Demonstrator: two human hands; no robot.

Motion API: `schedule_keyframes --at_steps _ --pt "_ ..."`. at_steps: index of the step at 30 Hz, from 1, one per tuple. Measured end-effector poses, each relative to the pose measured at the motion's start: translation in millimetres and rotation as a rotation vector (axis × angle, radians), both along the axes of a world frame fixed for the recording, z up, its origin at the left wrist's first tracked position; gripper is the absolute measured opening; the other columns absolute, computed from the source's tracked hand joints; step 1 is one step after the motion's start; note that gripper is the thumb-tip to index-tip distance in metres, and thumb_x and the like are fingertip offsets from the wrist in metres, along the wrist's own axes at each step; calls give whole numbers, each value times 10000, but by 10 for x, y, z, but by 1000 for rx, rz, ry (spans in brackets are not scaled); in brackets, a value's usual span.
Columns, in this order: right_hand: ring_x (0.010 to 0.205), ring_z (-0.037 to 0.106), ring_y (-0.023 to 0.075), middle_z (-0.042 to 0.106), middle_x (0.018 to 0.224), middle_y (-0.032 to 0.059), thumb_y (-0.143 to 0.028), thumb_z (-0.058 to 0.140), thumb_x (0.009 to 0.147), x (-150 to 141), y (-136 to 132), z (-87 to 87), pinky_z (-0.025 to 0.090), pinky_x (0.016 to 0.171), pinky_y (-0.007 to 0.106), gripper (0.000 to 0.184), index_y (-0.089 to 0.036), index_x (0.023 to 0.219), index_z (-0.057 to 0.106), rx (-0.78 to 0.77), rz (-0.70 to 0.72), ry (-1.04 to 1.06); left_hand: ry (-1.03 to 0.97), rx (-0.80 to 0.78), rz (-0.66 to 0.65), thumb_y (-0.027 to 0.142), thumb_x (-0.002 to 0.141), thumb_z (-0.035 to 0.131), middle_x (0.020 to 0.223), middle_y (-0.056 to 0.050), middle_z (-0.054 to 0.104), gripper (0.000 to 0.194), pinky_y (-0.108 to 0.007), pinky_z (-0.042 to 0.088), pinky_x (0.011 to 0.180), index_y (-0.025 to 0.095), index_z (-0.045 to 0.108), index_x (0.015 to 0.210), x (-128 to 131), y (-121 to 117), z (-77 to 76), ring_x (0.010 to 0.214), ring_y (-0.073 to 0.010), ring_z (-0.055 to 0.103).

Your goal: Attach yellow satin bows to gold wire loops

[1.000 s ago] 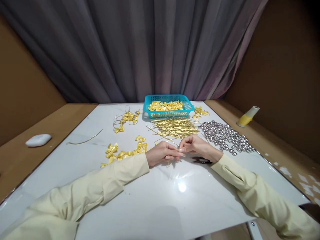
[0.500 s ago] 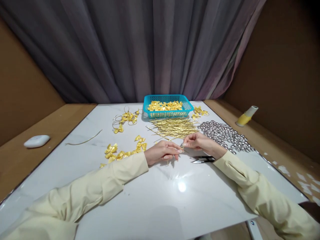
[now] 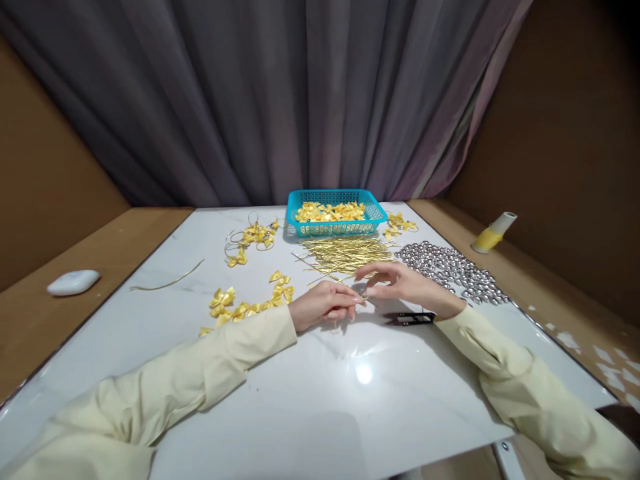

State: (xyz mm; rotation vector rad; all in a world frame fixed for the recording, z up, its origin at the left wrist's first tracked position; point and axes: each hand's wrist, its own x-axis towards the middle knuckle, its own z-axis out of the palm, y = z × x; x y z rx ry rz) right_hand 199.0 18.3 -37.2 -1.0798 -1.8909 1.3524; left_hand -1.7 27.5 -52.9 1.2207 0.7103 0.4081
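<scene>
Over the middle of the white table, my left hand [image 3: 327, 305] pinches a thin gold cord [image 3: 365, 297]. The cord's short end pokes out past the fingertips, and a faint loop hangs below the hand. My right hand [image 3: 400, 287] hovers just to the right, its index finger lifted away from the thumb. The thumb is close to the cord's end; whether it touches I cannot tell. Beneath the right wrist lie black thread snips [image 3: 411, 319]. Several yellow satin bows [image 3: 241, 311] rest beside my left forearm.
Behind my hands are a pile of gold cords [image 3: 347, 255] and a blue basket [image 3: 337, 231] of yellow bows. Silver beads [image 3: 450, 270] spread at right. Looped bows [image 3: 256, 235] lie at back left, near a single cord [image 3: 167, 279]. A white case [image 3: 73, 283] and a cone spool [image 3: 494, 233] flank the table.
My right hand has opened its pinch and shifted slightly right, with the index finger raised. The snips under it look turned a little. My left hand stays in place.
</scene>
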Motion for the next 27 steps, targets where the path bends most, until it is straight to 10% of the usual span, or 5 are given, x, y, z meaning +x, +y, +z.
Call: schedule_keyframes --at_steps 14,27 --pt "463 484 87 613 590 2 -308 583 772 -85 -92 -81 381 508 208 170 -160 854 587 401 9 -259 7 7 -49 279 713 617 533 5 544 191 -194 110 369 90 636 734 1 -5 23 367 -18 262" --pt "474 534 114 620 543 25 -373 604 744 -34 -71 -105 385 486 216 243 -145 680 662 337 -15 -255 29 79 -68 322 747 580 533 8 523 238 -192 157 380 89 603 701 -6 5 -30 372 -24 290"
